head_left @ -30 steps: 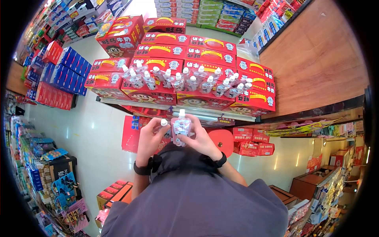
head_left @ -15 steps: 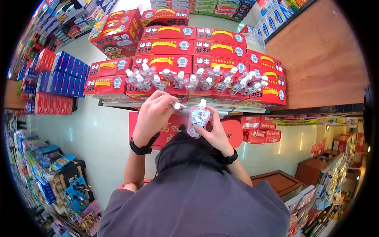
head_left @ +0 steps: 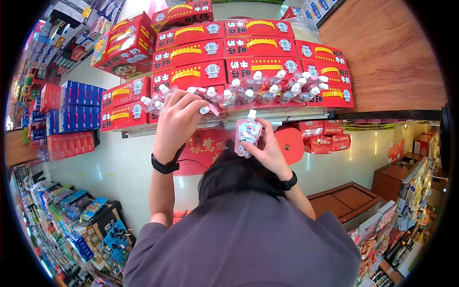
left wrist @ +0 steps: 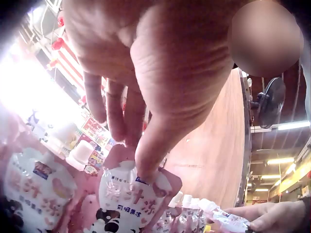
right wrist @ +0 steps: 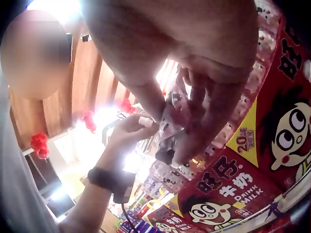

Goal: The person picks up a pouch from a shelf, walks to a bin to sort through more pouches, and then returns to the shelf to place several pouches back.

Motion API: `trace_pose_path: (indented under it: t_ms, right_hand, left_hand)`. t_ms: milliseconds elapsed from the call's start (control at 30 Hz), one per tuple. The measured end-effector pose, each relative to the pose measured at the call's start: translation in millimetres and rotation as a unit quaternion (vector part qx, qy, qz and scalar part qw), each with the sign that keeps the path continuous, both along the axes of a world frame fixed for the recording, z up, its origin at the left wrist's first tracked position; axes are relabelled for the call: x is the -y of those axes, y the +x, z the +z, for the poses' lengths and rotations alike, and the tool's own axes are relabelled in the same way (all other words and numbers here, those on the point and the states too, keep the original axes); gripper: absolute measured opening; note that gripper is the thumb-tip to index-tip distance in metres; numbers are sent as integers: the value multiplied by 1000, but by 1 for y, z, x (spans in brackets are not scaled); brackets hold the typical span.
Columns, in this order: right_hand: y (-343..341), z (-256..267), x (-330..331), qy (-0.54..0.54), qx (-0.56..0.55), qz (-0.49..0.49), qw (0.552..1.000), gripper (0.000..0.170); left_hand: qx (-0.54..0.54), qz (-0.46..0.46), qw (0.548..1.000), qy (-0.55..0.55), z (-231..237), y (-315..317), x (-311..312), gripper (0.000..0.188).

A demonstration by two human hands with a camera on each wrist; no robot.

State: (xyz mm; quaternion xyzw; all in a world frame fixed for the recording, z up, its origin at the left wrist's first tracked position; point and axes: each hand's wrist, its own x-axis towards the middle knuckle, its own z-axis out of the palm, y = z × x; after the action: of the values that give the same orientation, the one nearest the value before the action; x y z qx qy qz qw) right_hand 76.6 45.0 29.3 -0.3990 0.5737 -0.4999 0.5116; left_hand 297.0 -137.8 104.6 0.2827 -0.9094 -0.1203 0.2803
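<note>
In the head view my left hand (head_left: 178, 125) is over the front row of red milk cartons (head_left: 189, 76), pinching a pink jelly pouch whose white cap shows beside the fingers. The left wrist view shows the thumb pressed on that pouch (left wrist: 131, 196), with another pouch (left wrist: 36, 189) beside it. My right hand (head_left: 271, 152) grips a second pouch (head_left: 249, 136) upright, cap up, in front of the shelf edge, thumb across its front. Several capped pouches (head_left: 292, 91) stand along the cartons between and beyond the hands.
A wooden panel (head_left: 382, 57) borders the cartons on the right. Blue boxes (head_left: 79, 119) are stacked at the left. Below the shelf edge is a red stool (head_left: 288, 146), with red packs (head_left: 325, 143) beside it. Brown crates (head_left: 342, 201) stand at the lower right.
My left hand has moved forward and left with its pouch, from near the right hand to over the pouch row. The right hand, still gripping its pouch, has shifted right and slightly forward.
</note>
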Motion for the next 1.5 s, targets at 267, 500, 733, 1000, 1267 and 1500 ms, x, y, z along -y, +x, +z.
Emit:
trace_pose_path:
  t_ms: [267,500,733,1000,1267,1500]
  right_hand:
    - [-20,-6,14,-23,19,-6,1000,76]
    - [-27,-4,15,-34,8,-23,999,75]
    - [-28,-7,12,-37,1,-40,998,76]
    - [-36,-4,9,-36,-4,-55,998,75]
    - [-79,-14,-14,-35,-25,-117,992,63]
    - [-160,-32,-28,-104,-146,-262,948,50]
  left_hand:
    - [35,29,999,-21,-13,3,2,14]
    - [55,60,996,-34,-16,1,-1,17]
    - [48,97,994,-22,-16,1,-5,25]
    - [-11,116,993,-36,-12,0,-11,28]
    - [-107,139,984,-23,-4,-2,-27,17]
    - [-162,162,972,52,-17,-11,-42,12]
